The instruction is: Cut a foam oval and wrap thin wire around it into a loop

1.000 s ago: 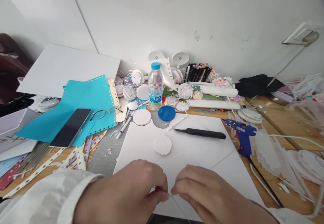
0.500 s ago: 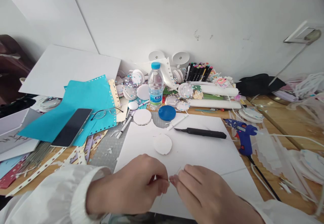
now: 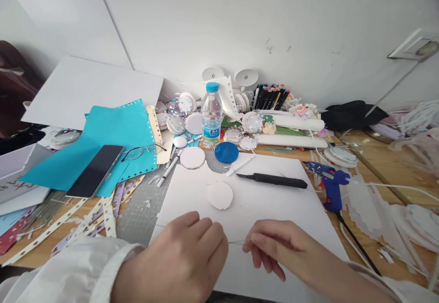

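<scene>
My left hand (image 3: 187,257) is curled closed at the near edge of a white foam board (image 3: 270,204). My right hand (image 3: 274,248) pinches thumb and forefinger together just to its right. A thin clear strand (image 3: 236,242) runs between the two hands, held at both ends. A white scalloped disc (image 3: 220,195) lies on the board just beyond my hands. A black craft knife (image 3: 274,180) rests farther back on the board.
A blue glue gun (image 3: 329,180) with its cord lies right of the board. Water bottle (image 3: 211,114), blue lid (image 3: 226,152), another white disc (image 3: 192,157), markers (image 3: 270,96) and decorations crowd the back. Phone (image 3: 96,170) and glasses (image 3: 142,151) lie on teal paper (image 3: 113,134) at left.
My hands have drawn apart sideways, the right moving right, so the thin strand now shows stretched between them. The view shifted slightly.
</scene>
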{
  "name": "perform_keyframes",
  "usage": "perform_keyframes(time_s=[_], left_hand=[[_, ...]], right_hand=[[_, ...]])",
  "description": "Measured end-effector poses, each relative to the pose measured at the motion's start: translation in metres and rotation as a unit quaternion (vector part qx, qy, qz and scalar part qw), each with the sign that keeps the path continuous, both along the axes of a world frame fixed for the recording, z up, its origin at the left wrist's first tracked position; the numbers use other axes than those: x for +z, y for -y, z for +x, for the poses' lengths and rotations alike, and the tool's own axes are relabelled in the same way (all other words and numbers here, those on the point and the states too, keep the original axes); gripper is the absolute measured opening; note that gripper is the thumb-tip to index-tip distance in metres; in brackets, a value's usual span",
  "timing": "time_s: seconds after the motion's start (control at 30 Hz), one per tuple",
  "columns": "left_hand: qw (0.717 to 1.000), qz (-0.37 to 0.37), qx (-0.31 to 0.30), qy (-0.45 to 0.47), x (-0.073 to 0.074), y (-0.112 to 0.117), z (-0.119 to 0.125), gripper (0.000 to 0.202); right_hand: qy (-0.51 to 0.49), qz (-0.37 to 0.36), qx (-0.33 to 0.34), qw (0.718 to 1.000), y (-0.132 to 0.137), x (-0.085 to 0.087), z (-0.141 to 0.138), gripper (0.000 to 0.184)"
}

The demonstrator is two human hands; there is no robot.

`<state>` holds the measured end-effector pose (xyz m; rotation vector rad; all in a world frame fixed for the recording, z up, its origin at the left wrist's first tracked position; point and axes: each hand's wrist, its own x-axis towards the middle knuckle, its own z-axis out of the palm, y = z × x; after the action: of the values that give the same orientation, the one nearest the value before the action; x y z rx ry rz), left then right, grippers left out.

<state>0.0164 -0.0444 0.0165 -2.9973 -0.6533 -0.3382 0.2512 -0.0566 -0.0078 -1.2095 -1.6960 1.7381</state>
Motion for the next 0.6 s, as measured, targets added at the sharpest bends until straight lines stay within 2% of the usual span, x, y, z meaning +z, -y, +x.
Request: perform_keyframes(time_s=[0.07, 0.13, 0.23, 0.3, 0.33, 0.37, 0.4, 0.43, 0.47, 0.5, 0.53, 0.57, 0.6], left_hand=[[0.998, 0.044, -0.038, 0.006, -0.001, 0.0, 0.002, 0.018], [0.997, 0.056, -0.061, 0.004, -0.001, 0.0, 0.005, 0.022], [0.996, 0.059, -0.072, 0.009, 0.0, 0.0, 0.006, 0.028], [0.995, 0.058, -0.075, 0.017, -0.001, 0.0, 0.005, 0.03], [0.996, 0.055, -0.074, 0.018, -0.003, -0.001, 0.004, 0.03], [0.997, 0.045, -0.067, 0.015, -0.004, -0.002, 0.004, 0.028], [0.998, 0.024, -0.057, 0.008, -0.006, -0.003, 0.004, 0.025], [0.999, -0.013, -0.04, 0.003, -0.006, -0.005, 0.004, 0.023], [0.997, -0.073, -0.017, 0.002, -0.006, -0.007, 0.004, 0.02], [0.987, -0.16, 0.016, 0.006, -0.004, -0.01, 0.005, 0.018], [0.961, -0.27, 0.055, 0.013, -0.001, -0.014, 0.005, 0.018], [0.915, -0.394, 0.089, 0.021, 0.002, -0.017, 0.006, 0.018], [0.849, -0.515, 0.116, 0.026, 0.005, -0.02, 0.006, 0.02]], right_hand=[[-0.069, -0.14, 0.04, 0.987, -0.007, 0.001, -0.001, 0.038], [-0.105, -0.202, 0.064, 0.972, -0.014, 0.001, -0.003, 0.035], [-0.127, -0.232, 0.075, 0.962, -0.018, -0.003, -0.006, 0.034], [-0.097, -0.199, 0.078, 0.972, -0.015, -0.007, -0.009, 0.028], [-0.054, -0.156, 0.076, 0.983, -0.013, -0.009, -0.011, 0.022], [0.003, -0.079, 0.073, 0.994, -0.009, -0.01, -0.013, 0.017], [0.073, 0.044, 0.069, 0.994, -0.006, -0.01, -0.015, 0.015], [0.142, 0.193, 0.064, 0.969, -0.002, -0.009, -0.016, 0.016], [0.198, 0.337, 0.06, 0.918, 0.001, -0.007, -0.017, 0.019], [0.233, 0.464, 0.06, 0.853, 0.004, -0.004, -0.018, 0.022], [0.245, 0.565, 0.062, 0.786, 0.006, 0.0, -0.017, 0.026], [0.244, 0.633, 0.068, 0.732, 0.006, 0.004, -0.016, 0.03], [0.234, 0.674, 0.078, 0.697, 0.006, 0.007, -0.014, 0.031]])
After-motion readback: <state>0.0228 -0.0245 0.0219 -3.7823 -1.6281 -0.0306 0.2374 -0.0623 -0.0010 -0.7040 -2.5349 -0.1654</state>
